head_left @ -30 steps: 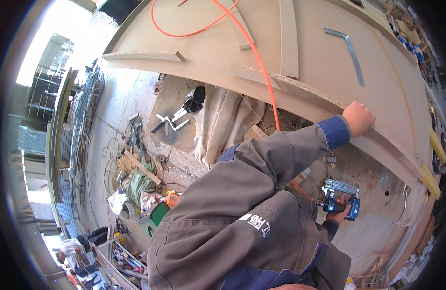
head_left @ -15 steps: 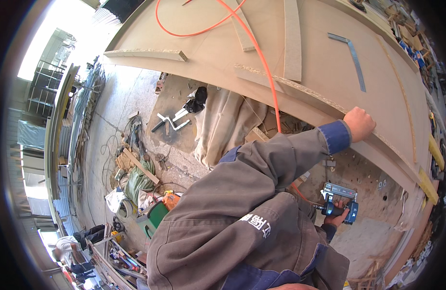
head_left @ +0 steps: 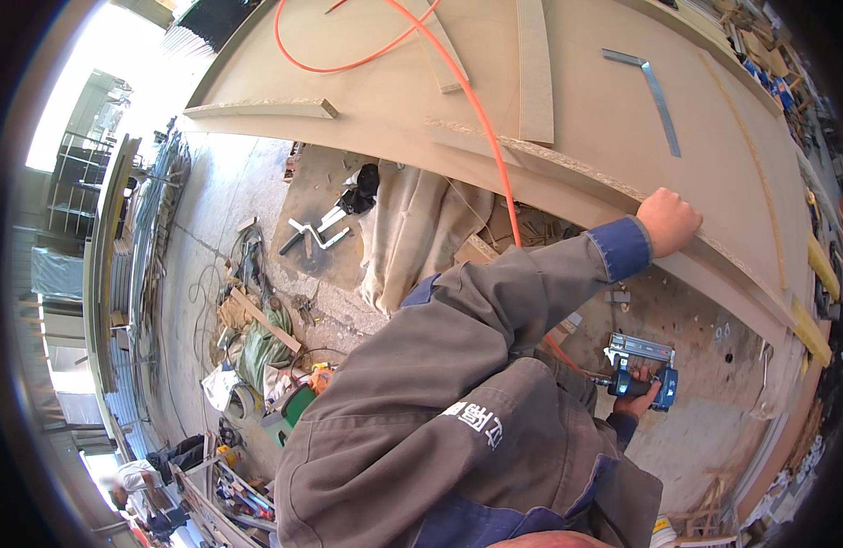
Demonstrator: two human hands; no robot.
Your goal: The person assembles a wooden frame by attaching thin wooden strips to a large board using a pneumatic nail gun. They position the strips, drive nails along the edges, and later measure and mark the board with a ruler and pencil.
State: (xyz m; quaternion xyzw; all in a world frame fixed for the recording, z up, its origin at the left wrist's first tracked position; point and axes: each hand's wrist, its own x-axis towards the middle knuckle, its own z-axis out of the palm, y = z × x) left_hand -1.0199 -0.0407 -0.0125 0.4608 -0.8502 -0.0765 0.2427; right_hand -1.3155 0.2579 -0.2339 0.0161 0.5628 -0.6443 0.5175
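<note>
My left hand (head_left: 668,222) is closed over the upper edge of a long particleboard strip (head_left: 586,183), which stands on edge along the near side of a wide tan panel (head_left: 595,100). Lower down at the right, my right hand (head_left: 633,402) grips a blue and silver nail gun (head_left: 642,349) by its handle. The gun hangs over the floor, apart from the panel. An orange air hose (head_left: 500,157) drapes across the panel and under my left arm toward the gun. My left sleeve and body hide part of the hose.
On the panel lie a metal square (head_left: 660,105), a loose board (head_left: 534,82) and a shorter strip (head_left: 275,108). Below, the floor holds a beige cloth (head_left: 412,228), white bent pieces (head_left: 328,236) and a scrap heap (head_left: 261,333). Another person (head_left: 140,479) is far off at lower left.
The whole view has shifted slightly, so the panel and floor sit a little further left. Both hands keep their hold, the left on the strip, the right on the nail gun.
</note>
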